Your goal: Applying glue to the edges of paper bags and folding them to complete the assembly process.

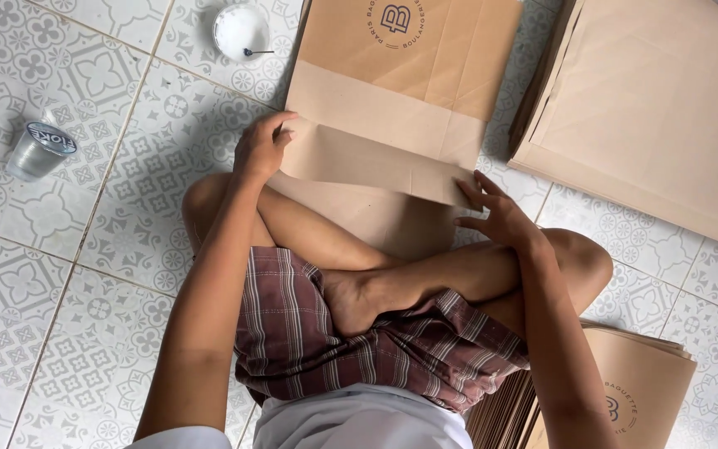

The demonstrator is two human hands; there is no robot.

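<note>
We cannot see the top of the brown paper bag [400, 91], cut off by the frame's upper edge, and our crossed legs hide its near end. It lies flat on the tiled floor [60, 274]. Our left hand [261, 150] pinches the folded flap's left corner; our right hand [496, 212] presses spread fingers on its right end. The white bowl [240, 31] holds something pale with a thin stick; the lidded plastic cup [39, 150] looks clear, contents unclear. Stacks of paper sheets [650, 108] run off-frame.
</note>
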